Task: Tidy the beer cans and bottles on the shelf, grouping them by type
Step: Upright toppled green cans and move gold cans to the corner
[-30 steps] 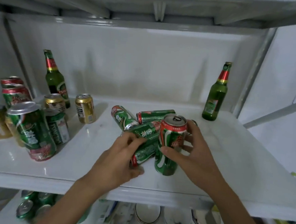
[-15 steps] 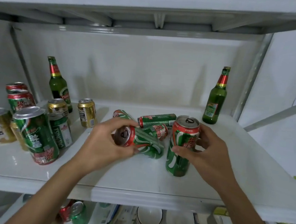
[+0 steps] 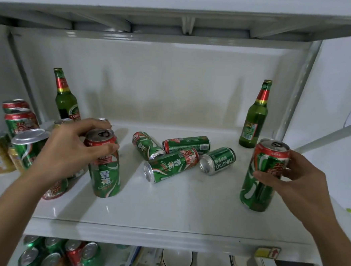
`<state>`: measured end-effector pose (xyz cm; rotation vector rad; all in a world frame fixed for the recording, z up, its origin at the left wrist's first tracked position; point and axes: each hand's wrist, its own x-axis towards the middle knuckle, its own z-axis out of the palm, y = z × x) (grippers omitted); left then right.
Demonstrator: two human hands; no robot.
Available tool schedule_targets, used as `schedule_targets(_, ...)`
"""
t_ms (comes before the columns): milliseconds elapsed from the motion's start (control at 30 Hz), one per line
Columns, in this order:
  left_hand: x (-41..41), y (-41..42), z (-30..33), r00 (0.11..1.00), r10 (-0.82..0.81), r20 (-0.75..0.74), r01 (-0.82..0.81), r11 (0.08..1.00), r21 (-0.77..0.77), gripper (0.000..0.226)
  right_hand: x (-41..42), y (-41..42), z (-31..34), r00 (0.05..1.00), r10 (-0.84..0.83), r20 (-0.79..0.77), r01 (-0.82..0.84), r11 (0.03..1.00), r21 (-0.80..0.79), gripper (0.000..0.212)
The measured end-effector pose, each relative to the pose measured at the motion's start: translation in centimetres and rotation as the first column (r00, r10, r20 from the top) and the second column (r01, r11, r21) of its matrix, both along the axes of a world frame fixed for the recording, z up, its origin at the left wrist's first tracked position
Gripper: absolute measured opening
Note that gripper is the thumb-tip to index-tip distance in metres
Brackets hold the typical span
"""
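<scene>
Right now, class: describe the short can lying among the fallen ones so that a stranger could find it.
Start at the right bottle at the back of the shelf. Just left and forward lie four cans; the short can is the rightmost. It is stubbier than its neighbours and reads TSINGTAO.

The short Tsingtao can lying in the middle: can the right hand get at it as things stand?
Probably not yet. The shelf between the right hand and the short Tsingtao can looks free, but that hand grips a tall green can, so it would likely have to set that down first.
</scene>
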<state>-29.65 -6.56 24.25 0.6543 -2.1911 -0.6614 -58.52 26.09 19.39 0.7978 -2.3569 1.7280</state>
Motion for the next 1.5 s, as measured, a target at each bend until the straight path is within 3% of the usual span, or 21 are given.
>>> schedule_targets(367,-0.7,0.9,-2.2,0.991,0.089,-0.097,-0.082,0.993,0.080,0.045,0.5,-0.8,-1.2,1.000,-0.014,0.002,0.013,0.996,0.088,0.088)
schedule_targets(533,-0.5,1.6,-2.5,0.992,0.083,-0.099,-0.084,0.996,-0.007,0.046,0.9,-0.7,-0.9,0.999,-0.001,0.044,-0.003,0.995,0.099,0.091)
schedule_targets(600,-0.4,1.7,-2.8,0.983,0.139,-0.116,-0.154,0.979,-0.136,0.050,1.3,-0.7,-0.9,0.998,0.008,0.062,-0.011,0.999,0.035,0.098)
schedule_targets(667,-0.2,2.3,-2.6,0.968,0.134,-0.212,-0.206,0.905,-0.371,0.046,2.4,-0.5,-0.9,0.997,-0.073,-0.041,0.069,0.995,-0.072,0.093)
schedule_targets(733,-0.6,3.9,-2.3,0.960,0.015,-0.278,-0.169,0.824,-0.541,0.037,3.7,-0.5,-0.5,0.912,-0.250,-0.326,0.182,0.957,-0.226,0.058)
schedule_targets(800,-2.0,5.2,-2.6,0.970,-0.128,-0.205,-0.022,0.797,-0.603,0.031,5.4,-1.2,0.3,0.753,-0.303,-0.584,0.111,0.933,-0.342,0.022)
schedule_targets(833,-3.0,5.4,-3.1,0.977,-0.178,-0.121,0.072,0.800,-0.596,0.030,6.0,-2.1,0.6,0.704,-0.243,-0.667,0.017,0.945,-0.326,0.011)
schedule_targets(900,-5.0,5.6,-4.3,0.971,-0.229,0.069,0.231,0.823,-0.520,0.035,6.3,-4.6,0.4,0.659,-0.016,-0.752,-0.141,0.979,-0.144,0.010)
schedule_targets(967,-7.1,5.3,-5.0,0.948,-0.231,0.217,0.304,0.855,-0.420,0.038,5.5,-7.4,-0.8,0.664,0.224,-0.714,-0.154,0.975,0.162,0.021)
schedule_targets(1033,-9.9,4.6,-5.4,0.915,-0.212,0.343,0.334,0.876,-0.349,0.040,4.0,-9.7,-2.2,0.734,0.369,-0.571,-0.097,0.888,0.449,0.047)
schedule_targets(1100,-12.8,3.8,-5.2,0.870,-0.188,0.456,0.356,0.879,-0.317,0.047,2.7,-11.2,-3.0,0.788,0.401,-0.466,-0.052,0.799,0.599,0.073)
schedule_targets(1333,-20.6,3.6,-4.3,0.684,-0.063,0.727,0.388,0.875,-0.290,0.072,-0.9,-14.2,-3.6,0.801,0.388,-0.456,0.183,0.567,0.803,0.095)
schedule_targets(1400,-21.7,3.6,-4.6,0.667,-0.012,0.745,0.370,0.873,-0.317,0.074,-1.6,-14.4,-3.7,0.793,0.399,-0.460,0.222,0.515,0.828,0.095)
schedule_targets(1500,-22.2,3.7,-5.2,0.697,0.040,0.715,0.338,0.862,-0.378,0.072,-1.8,-14.6,-3.8,0.775,0.399,-0.491,0.244,0.528,0.814,0.077)
